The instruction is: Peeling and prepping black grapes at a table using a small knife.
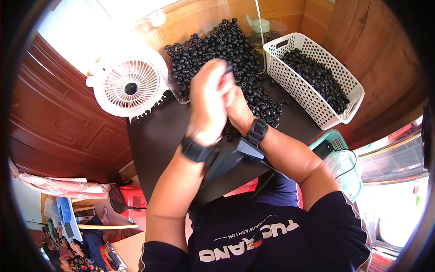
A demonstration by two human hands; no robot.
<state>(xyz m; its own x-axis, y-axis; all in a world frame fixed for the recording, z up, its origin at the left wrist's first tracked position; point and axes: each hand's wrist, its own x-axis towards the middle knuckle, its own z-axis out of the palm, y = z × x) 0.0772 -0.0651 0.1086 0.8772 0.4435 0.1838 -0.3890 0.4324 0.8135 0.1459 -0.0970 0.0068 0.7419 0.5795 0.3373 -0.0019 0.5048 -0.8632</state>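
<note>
Two bare hands, head view: left hand point(207, 102) and right hand point(239, 109), brought together above the near part of the heap, fingers meeting, left hand blurred. Grip: fingers of both curled inward; a small dark piece point(228, 69) shows at the fingertips (whether pinched there or lying behind, cannot tell).

One heap of small black round parts point(222, 43), spread over the far side of the dark table point(156, 147), partly within a clear tray point(183, 101), with loose ones trailing past its edge beneath the hands.

One white perforated basket point(292, 86), right of the heap, tilted in view, holding more black parts point(317, 77).

One white fan point(130, 89), left of the heap, round grille facing up.

One jar with a pale green lid point(260, 26), behind, between heap and basket.

Two black wristbands, one on the left wrist point(195, 149), one on the right point(257, 131).

One green basket point(333, 134), lower right, below the table's edge.

One red stool point(135, 198), lower left.
</note>
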